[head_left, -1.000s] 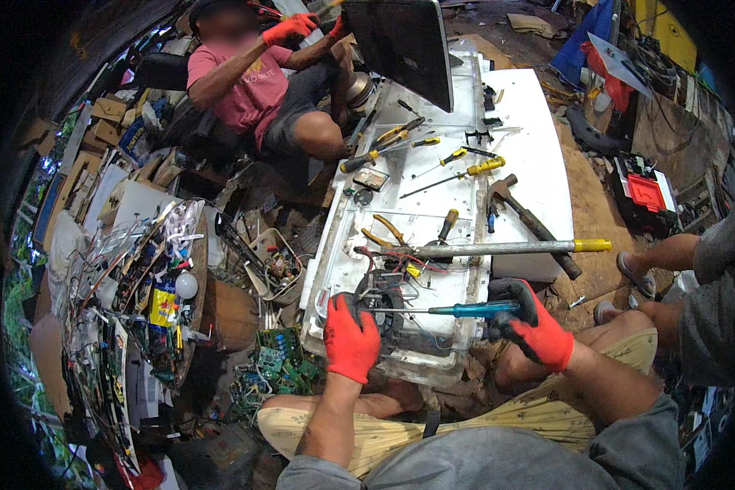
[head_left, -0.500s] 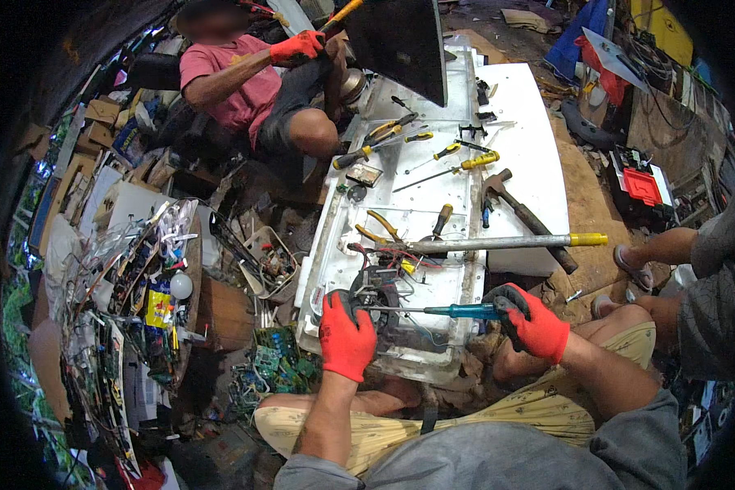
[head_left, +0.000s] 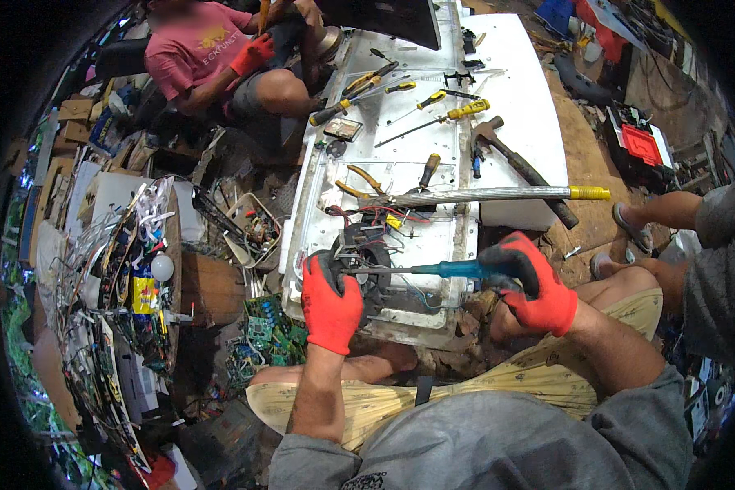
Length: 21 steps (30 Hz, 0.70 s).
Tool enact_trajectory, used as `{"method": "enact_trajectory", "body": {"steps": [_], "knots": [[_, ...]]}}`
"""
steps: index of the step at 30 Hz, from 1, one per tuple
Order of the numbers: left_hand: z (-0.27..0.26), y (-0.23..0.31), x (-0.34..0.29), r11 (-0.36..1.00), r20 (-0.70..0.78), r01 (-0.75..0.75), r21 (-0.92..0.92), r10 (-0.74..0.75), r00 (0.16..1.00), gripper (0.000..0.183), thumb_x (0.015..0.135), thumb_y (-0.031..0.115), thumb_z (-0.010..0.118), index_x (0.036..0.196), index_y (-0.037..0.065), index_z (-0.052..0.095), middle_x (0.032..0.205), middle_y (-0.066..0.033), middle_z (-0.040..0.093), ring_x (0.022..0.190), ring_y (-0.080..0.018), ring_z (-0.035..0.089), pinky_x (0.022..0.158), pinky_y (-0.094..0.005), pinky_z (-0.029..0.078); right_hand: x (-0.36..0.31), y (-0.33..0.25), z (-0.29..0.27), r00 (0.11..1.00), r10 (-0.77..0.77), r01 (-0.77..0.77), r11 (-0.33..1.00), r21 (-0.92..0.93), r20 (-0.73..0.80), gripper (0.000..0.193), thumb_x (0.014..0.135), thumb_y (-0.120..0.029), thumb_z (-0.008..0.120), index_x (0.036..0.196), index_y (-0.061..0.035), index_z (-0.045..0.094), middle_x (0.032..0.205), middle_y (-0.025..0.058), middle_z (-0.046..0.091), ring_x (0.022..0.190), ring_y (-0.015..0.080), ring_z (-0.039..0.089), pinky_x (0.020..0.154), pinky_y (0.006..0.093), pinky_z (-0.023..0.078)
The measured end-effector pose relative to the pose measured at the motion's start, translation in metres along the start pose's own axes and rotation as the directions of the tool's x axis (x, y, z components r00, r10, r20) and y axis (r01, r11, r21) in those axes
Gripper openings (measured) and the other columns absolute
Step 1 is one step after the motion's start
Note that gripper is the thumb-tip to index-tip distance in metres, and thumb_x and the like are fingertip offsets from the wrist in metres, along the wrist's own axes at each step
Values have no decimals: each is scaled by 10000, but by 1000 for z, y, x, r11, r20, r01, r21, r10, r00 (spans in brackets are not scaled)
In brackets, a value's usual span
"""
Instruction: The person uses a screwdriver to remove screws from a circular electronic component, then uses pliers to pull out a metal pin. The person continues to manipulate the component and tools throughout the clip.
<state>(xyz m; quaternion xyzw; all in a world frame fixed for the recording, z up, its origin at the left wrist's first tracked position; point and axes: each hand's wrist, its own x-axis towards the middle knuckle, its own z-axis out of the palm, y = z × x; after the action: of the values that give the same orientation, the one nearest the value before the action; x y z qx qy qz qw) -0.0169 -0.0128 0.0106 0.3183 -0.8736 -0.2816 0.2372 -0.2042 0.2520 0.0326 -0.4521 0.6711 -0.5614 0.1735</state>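
Observation:
In a red glove with dark finger coating, my left hand point(head_left: 332, 302) closes on a dark component with wires point(head_left: 373, 286) at the near end of the white panel point(head_left: 416, 317). My right hand point(head_left: 541, 287), gloved alike, has its fingers around the butt of a screwdriver point(head_left: 457, 269) with a translucent teal handle; the fingertips are a little blurred. The shaft points left, and its tip meets the component beside my left fingers. Just beyond lie thin red wires point(head_left: 408, 217), yellow-handled pliers point(head_left: 359, 181) and a long metal tube point(head_left: 482, 195) with a yellow end.
Several screwdrivers point(head_left: 469, 110) and a hammer point(head_left: 518, 167) lie farther up the panel. A co-worker in a pink shirt point(head_left: 200, 49) sits far left, near a dark flat panel point(head_left: 392, 18). Scrap is heaped left, with green circuit boards point(head_left: 261, 335). Another person's legs point(head_left: 665, 224) stand right.
The view has shifted, so the panel sits higher and further left. My right fingers have loosened and shifted around the screwdriver handle. The co-worker's gloved hand and dark flat panel have moved.

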Motion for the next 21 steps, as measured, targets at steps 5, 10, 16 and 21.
{"method": "enact_trajectory", "body": {"steps": [5, 10, 16, 21], "knots": [[-1, -7, 1, 999, 9, -18, 48, 18, 1000, 437, 810, 115, 585, 1187, -80, 484, 1178, -298, 522, 1093, -467, 527, 958, -474, 436, -3, 9, 2, 985, 166, -172, 968, 183, 48, 299, 884, -43, 566, 1183, -45, 556, 1021, 154, 597, 946, 294, 612, 815, 377, 497], [-5, -2, 1, 997, 52, 43, 61, -46, 998, 484, 826, 118, 577, 1243, -94, 451, 1251, -319, 490, 1155, -479, 493, 1009, -476, 406, -5, 2, -7, 983, 99, -95, 995, -33, 153, 288, 911, -53, 551, 1197, -28, 536, 1155, 184, 584, 1034, 312, 591, 892, 364, 477], [3, -23, -5, 985, -71, -69, 160, 81, 994, 450, 850, 96, 571, 1264, -52, 476, 1162, -247, 558, 1058, -392, 555, 957, -425, 436, 1, 2, -2, 905, 401, -426, 842, 330, 145, 294, 898, -27, 564, 1191, -31, 545, 1160, 167, 579, 1077, 275, 588, 912, 355, 472], [6, -23, -6, 996, -43, -55, 73, 58, 997, 496, 835, 62, 580, 1295, -59, 443, 1217, -240, 535, 1125, -354, 545, 996, -408, 426, -4, 14, -3, 1000, 3, -5, 992, 123, 23, 283, 921, -57, 565, 1196, -5, 526, 1133, 167, 616, 1057, 265, 606, 915, 346, 472]]}}
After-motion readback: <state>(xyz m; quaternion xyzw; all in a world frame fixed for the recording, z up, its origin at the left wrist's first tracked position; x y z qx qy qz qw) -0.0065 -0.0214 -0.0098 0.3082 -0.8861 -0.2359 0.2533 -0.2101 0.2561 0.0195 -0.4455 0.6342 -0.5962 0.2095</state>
